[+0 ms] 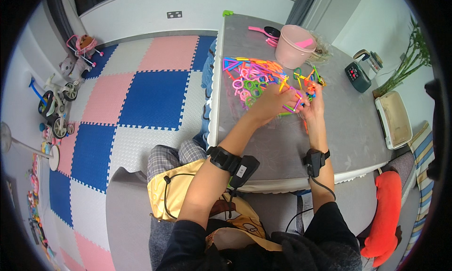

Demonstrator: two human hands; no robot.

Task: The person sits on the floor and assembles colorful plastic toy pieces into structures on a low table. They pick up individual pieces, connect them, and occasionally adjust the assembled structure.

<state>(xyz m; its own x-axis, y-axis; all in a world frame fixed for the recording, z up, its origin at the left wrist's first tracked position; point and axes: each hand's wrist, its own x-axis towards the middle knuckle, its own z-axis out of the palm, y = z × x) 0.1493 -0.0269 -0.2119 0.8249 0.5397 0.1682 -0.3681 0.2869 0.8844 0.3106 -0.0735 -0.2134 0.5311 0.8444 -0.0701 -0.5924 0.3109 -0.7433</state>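
My left hand (271, 102) is closed around a small frame of joined plastic sticks (298, 102), with purple, yellow and green pieces showing past the fingers. My right hand (313, 106) meets it from the other side, fingertips at the frame's right edge; what exactly they pinch is hard to make out. Left of the hands, a spread of loose plastic sticks (270, 66) and ring-shaped pieces (250, 84) in pink and green covers part of the grey tabletop (272, 149). Beyond the right fingers, small coloured connectors (310, 85) lie partly hidden.
A pink bucket (291, 53) stands behind the pieces, beside a pink-handled toy pan (270, 32) and a clear plastic bag (320, 49). Farther right are a dark green appliance with a jug (358, 76) and a lidded box (393, 119). Black devices (243, 170) are strapped to both forearms.
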